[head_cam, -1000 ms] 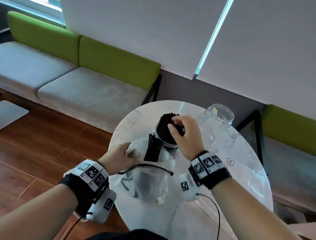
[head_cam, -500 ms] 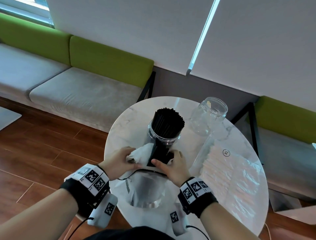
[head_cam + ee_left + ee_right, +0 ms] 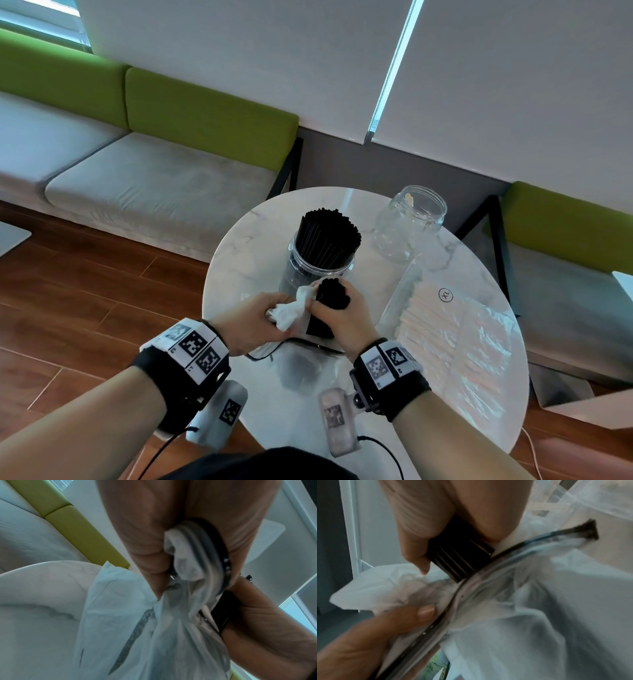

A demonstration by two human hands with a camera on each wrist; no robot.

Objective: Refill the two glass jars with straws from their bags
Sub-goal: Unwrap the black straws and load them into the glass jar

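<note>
A round white marble table (image 3: 246, 240) carries two glass jars (image 3: 318, 270) (image 3: 409, 222) and two straw bags (image 3: 455, 339) (image 3: 291, 370).

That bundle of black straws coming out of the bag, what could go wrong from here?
The jar of black straws already looks packed, so the bundle in the right hand may not fit. The left hand only pinches the thin bag, which could tear or slip. Pushing straws in could tip the jar.

Blk wristbands (image 3: 178, 373) w/ marker tags

Left hand (image 3: 180, 536) grips white bag (image 3: 154, 635) over table (image 3: 37, 601).
</note>
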